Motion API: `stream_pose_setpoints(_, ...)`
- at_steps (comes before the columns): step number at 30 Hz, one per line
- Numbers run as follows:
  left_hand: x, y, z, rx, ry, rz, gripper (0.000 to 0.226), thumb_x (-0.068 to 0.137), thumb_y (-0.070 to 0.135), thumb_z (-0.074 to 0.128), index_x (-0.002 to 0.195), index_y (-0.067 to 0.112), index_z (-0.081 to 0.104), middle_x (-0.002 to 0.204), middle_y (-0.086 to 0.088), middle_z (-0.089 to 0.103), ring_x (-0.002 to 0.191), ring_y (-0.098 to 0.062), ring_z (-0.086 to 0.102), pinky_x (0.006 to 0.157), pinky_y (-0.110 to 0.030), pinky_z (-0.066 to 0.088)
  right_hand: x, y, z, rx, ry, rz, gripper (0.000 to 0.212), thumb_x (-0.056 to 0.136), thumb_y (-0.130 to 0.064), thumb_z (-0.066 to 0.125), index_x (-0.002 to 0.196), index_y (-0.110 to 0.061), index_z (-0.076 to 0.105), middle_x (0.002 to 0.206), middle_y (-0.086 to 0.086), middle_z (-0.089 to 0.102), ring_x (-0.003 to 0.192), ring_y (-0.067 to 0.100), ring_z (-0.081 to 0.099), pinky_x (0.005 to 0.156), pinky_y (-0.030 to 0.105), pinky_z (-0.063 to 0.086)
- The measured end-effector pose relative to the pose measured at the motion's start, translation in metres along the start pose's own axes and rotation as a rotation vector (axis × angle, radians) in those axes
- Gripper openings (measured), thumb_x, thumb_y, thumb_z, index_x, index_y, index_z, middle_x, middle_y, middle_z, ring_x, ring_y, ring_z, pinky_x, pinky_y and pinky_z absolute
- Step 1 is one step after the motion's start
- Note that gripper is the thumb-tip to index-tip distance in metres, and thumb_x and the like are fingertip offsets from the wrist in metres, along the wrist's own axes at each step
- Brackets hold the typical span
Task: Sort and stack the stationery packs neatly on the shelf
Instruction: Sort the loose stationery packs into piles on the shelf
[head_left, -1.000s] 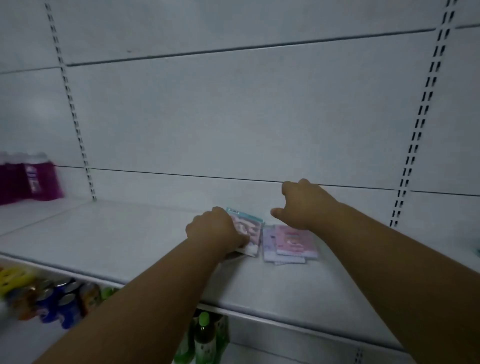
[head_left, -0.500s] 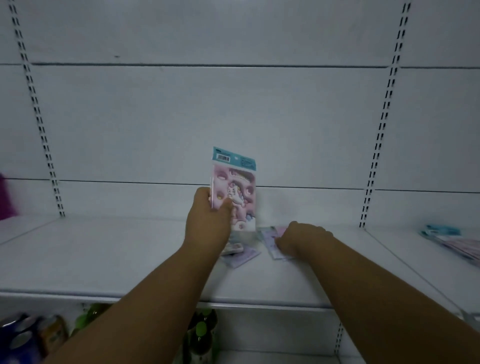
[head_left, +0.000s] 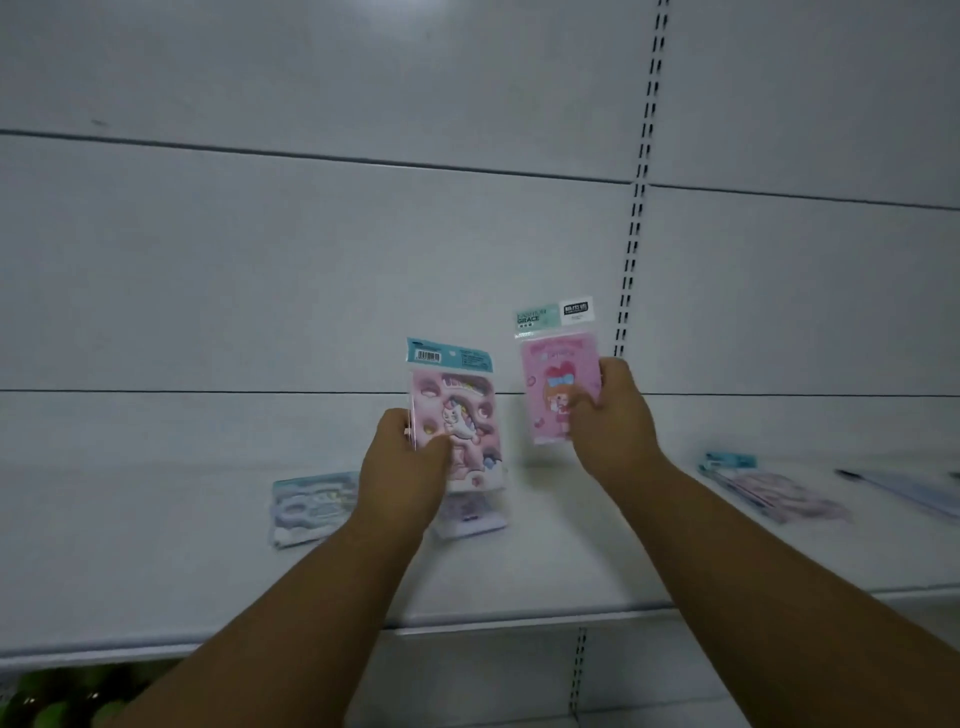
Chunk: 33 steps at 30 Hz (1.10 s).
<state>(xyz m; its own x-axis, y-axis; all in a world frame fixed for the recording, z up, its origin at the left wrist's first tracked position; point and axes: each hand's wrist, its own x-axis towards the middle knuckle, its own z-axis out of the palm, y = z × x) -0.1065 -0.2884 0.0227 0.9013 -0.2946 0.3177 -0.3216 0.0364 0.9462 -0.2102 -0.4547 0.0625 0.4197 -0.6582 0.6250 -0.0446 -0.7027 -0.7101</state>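
Observation:
My left hand (head_left: 402, 470) grips a pink unicorn pack (head_left: 460, 410) with a blue header, upright above the white shelf (head_left: 545, 577). Beside it, my right hand (head_left: 613, 423) holds a pink pack with a cartoon girl (head_left: 556, 379) upright, slightly higher. A pale blue pack (head_left: 309, 506) lies flat on the shelf left of my left hand. Another small purple pack (head_left: 470, 514) lies under the unicorn pack, partly hidden by my hand.
More packs (head_left: 769, 488) lie on the adjoining shelf section to the right, with a flat blue item (head_left: 904, 488) at the edge. A slotted upright (head_left: 636, 208) runs down the back wall. Green bottles (head_left: 67, 699) show below the shelf at bottom left.
My right hand has lifted the pink girl pack off the shelf and holds it up. The left hand keeps the unicorn pack raised. The view has shifted left and down, showing the pale blue pack.

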Motion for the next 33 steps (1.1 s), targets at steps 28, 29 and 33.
stream_pose_setpoints(28, -0.058, 0.028, 0.403, 0.346, -0.318, -0.278, 0.019, 0.075, 0.019, 0.074, 0.083, 0.004, 0.066, 0.075, -0.012, 0.071, 0.051, -0.019, 0.061, 0.045, -0.023, 0.048, 0.104, 0.241, -0.297, 0.029, 0.030, 0.226, 0.013, 0.092, -0.016, 0.056, 0.104, -0.018, 0.059, 0.100, 0.002, 0.068, 0.088, 0.020, 0.068, 0.084, 0.046, 0.057)
stream_pose_setpoints(29, -0.056, 0.027, 0.403, 0.353, -0.313, -0.288, 0.020, 0.074, 0.018, 0.075, 0.084, 0.004, 0.066, 0.073, -0.011, 0.070, 0.048, -0.017, 0.058, 0.042, -0.021, 0.043, 0.108, 0.242, -0.294, 0.024, 0.021, 0.227, 0.013, 0.092, -0.016, 0.056, 0.104, -0.018, 0.059, 0.101, 0.002, 0.068, 0.089, 0.021, 0.068, 0.084, 0.046, 0.057)
stream_pose_setpoints(33, -0.047, 0.022, 0.404, 0.541, -0.341, -0.194, 0.023, 0.070, 0.025, 0.074, 0.081, 0.007, 0.065, 0.075, -0.010, 0.071, 0.064, -0.023, 0.067, 0.055, -0.025, 0.049, 0.119, 0.245, -0.282, 0.006, 0.013, 0.214, 0.011, 0.092, -0.018, 0.056, 0.102, -0.021, 0.058, 0.100, 0.002, 0.068, 0.086, 0.019, 0.068, 0.081, 0.043, 0.058)
